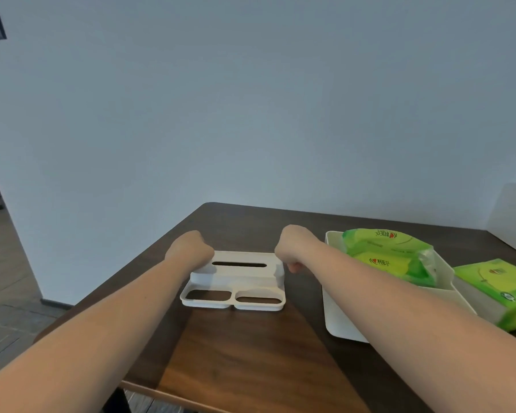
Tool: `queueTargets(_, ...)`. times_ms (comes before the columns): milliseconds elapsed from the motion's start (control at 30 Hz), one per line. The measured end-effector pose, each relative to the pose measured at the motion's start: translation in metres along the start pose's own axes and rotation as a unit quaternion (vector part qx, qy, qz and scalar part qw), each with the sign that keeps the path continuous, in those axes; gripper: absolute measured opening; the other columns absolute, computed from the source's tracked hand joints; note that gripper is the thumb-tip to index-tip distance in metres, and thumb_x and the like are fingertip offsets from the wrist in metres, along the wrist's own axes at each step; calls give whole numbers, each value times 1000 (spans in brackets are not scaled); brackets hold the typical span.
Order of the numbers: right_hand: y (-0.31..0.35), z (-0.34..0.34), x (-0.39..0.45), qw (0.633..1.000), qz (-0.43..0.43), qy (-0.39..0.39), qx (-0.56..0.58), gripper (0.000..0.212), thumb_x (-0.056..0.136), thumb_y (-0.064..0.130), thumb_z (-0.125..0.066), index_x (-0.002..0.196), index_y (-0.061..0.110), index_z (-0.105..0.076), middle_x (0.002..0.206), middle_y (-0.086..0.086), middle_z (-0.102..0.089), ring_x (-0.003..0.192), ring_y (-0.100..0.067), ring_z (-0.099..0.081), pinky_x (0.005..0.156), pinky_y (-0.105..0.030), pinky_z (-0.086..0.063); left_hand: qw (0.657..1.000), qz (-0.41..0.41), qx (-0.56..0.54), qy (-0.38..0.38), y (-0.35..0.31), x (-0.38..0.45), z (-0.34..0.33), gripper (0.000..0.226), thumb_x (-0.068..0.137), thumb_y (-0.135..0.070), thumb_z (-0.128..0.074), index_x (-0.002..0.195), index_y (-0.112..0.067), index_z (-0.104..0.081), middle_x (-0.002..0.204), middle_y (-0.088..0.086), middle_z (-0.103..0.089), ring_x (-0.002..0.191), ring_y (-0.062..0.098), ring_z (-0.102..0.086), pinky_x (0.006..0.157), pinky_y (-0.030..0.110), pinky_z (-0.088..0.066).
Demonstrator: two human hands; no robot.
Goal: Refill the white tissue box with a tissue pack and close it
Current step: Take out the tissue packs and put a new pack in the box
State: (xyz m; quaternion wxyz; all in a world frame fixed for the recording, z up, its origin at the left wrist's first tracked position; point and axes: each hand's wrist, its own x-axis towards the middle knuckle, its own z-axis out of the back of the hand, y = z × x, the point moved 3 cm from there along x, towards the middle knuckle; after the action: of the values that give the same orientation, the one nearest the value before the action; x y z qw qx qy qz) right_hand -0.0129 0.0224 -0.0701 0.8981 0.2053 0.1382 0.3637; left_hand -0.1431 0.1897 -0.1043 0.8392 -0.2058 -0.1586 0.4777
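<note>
The white tissue box lid (236, 281), with a long slot on top and two open compartments at its near edge, lies on the dark wooden table (251, 353). My left hand (191, 248) grips the lid's far left corner. My right hand (292, 248) holds its far right corner, fingers curled down. To the right stands the open white box base (337, 320) with a green tissue pack (390, 254) lying inside it, partly hidden by my right forearm.
A second green tissue pack (498, 290) lies on the table at the far right, beside the box base. The table's left edge runs diagonally, with floor beyond it. A plain wall stands behind the table.
</note>
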Motion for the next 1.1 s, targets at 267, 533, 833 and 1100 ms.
queueTargets(267, -13, 56, -20, 996, -7, -67, -59, 26, 75, -1, -45, 51, 6, -52, 53, -9, -57, 48, -26, -52, 55, -25, -43, 987, -102, -122, 1, -66, -39, 4, 21, 87, -23, -48, 101, -17, -63, 94, -2, -63, 89, 21, -61, 74, 33, -52)
queueTargets(533, -104, 136, -47, 976, -25, -217, 10, 21, 83, 6, -46, 90, 4, -65, 85, -12, -66, 72, -28, -58, 57, -26, -42, 958, -214, -180, 59, -153, -82, -9, 26, 88, -36, -55, 103, -18, -66, 104, 1, -70, 98, 19, -63, 79, 29, -49)
queueTargets(833, -206, 168, -83, 969, -105, -169, -147, 51, 86, -1, -42, 133, 18, -51, 138, -9, -51, 122, -31, -51, 92, -35, -48, 953, -280, -52, 106, -196, -100, -33, 65, 77, -54, -66, 134, -25, -51, 118, -1, -65, 102, 14, -57, 100, 33, -46)
queueTargets(1100, -254, 163, -93, 952, -98, 34, -288, 81, 83, -1, -46, 152, 31, -17, 157, 0, -31, 138, -26, -39, 103, -36, -45, 942, -324, -18, 91, -209, -97, -44, 42, 78, -45, -68, 117, -28, -65, 73, -17, -54, 81, 11, -55, 74, 24, -42)
